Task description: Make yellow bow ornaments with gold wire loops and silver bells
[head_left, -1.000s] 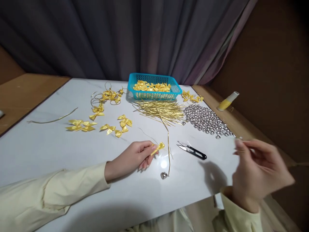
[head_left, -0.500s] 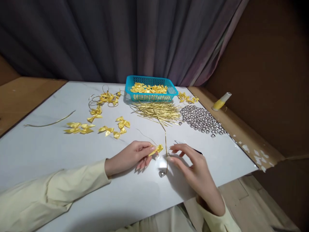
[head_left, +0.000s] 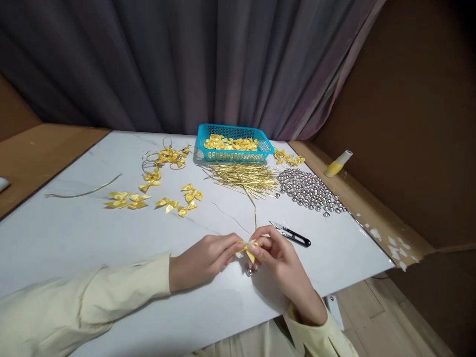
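Observation:
A small yellow ribbon bow (head_left: 250, 254) is stretched between my two hands near the front of the table. My left hand (head_left: 210, 259) pinches its left side, and my right hand (head_left: 279, 265) has thumb and finger closed on its right side. A gold twist tie (head_left: 255, 214) runs down from the back into my right fingers, which hide its lower part. Just below the fingers a silver bead (head_left: 249, 272) shows, partly covered. A thin loose thread (head_left: 228, 214) trails behind the bow. Thread snips (head_left: 295, 237) with black handles lie just beyond my right hand.
At the back stands a blue basket (head_left: 235, 156) of yellow bows. Gold twist ties (head_left: 245, 178) are heaped before it, silver beads (head_left: 310, 191) to their right. Loose bows (head_left: 126, 200) and wired bows (head_left: 169, 156) lie left. A yellow-and-white cone (head_left: 337, 164) stands on the cardboard at right.
My right hand has moved left, from the twist tie onto the bow's right side. My left hand has shifted slightly right and down with the bow. The snips are now uncovered.

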`<state>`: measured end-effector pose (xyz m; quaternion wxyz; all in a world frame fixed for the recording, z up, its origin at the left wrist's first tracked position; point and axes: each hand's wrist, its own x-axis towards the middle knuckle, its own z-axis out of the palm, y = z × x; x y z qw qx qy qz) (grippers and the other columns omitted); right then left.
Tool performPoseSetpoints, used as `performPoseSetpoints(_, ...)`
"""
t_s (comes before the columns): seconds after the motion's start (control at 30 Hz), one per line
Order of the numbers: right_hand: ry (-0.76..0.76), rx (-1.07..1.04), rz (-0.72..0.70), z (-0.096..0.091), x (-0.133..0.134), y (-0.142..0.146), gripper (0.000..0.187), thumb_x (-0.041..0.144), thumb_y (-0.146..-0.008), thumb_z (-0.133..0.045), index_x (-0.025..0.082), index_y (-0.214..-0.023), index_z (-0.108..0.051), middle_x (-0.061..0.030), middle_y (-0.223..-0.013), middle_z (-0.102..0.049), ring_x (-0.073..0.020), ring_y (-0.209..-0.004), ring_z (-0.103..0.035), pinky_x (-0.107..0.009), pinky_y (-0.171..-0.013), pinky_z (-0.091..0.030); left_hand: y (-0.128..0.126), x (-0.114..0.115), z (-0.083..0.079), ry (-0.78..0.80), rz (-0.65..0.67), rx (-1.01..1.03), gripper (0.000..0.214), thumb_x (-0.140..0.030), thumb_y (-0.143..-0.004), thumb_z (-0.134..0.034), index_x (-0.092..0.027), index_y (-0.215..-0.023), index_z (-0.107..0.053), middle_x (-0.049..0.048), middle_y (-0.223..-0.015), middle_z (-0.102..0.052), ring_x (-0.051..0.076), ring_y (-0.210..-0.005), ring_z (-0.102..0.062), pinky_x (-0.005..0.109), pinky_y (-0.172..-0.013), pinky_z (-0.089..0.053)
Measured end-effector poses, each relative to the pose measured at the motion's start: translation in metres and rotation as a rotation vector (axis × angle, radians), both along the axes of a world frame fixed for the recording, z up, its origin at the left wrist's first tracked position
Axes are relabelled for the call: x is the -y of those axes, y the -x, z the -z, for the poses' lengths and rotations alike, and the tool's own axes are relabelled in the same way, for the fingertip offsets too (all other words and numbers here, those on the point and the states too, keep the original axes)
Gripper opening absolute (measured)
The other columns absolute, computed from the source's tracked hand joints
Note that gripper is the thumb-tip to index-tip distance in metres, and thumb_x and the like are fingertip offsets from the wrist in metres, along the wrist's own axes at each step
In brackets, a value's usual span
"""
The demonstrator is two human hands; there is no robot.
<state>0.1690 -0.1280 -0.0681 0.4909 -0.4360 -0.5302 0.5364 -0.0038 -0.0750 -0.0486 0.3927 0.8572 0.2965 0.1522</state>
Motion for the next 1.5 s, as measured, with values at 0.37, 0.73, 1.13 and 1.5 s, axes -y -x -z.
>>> performPoseSetpoints(0.37, -0.435, 0.743, -0.003, -0.001, 0.01, -0.022, 0.029, 0.034, -0.072, -0.07, 0.019, -0.093, -0.057, -0.0047, -0.09, -0.058, -0.0181, -0.085, -0.053, -0.031, -0.073, -0.045, -0.007, -0.009, 0.001, 0.095, -0.289, 0.109, 0.036, -0.033, -0.092, -0.032, -0.018, -0.063, -0.047, -0.0042, -0.054, -0.05, 0.011, -0.053, -0.047, 0.023, -0.06, -0.036)
performPoseSetpoints(0.73, -0.615, 0.773, 0.103, 0.011, 0.008, -0.014, 0.013, 0.011, -0.087, -0.045, 0.017, -0.083, -0.055, -0.0048, -0.079, -0.057, -0.017, -0.075, -0.053, -0.032, -0.068, -0.043, -0.001, -0.014, 0.001, 0.01, -0.338, 0.023, 0.026, -0.032, -0.089, -0.036, -0.016, -0.099, -0.054, -0.005, -0.049, -0.046, 0.013, -0.046, -0.044, 0.022, -0.048, -0.031)
performPoseSetpoints(1.13, -0.785, 0.642, 0.159, 0.046, 0.001, -0.007, 0.016, 0.018, -0.091, -0.041, 0.019, -0.094, -0.057, -0.0085, -0.088, -0.06, -0.0169, -0.08, -0.062, -0.026, -0.071, -0.052, 0.016, 0.003, 0.007, -0.564, -0.13, -0.349, 0.034, -0.013, -0.083, -0.036, -0.016, -0.117, -0.04, 0.005, -0.077, -0.065, 0.022, -0.063, -0.064, 0.028, -0.054, -0.041)
performPoseSetpoints(1.5, -0.831, 0.665, 0.104, 0.043, -0.002, -0.003, 0.014, 0.014, -0.088, -0.045, 0.021, -0.095, -0.055, -0.0057, -0.088, -0.062, -0.0159, -0.082, -0.059, -0.026, -0.073, -0.051, 0.02, 0.003, 0.016, -0.821, -0.043, -0.302, 0.008, -0.012, -0.072, -0.044, -0.019, -0.069, -0.044, -0.001, -0.053, -0.057, 0.016, -0.045, -0.054, 0.027, -0.044, -0.032)
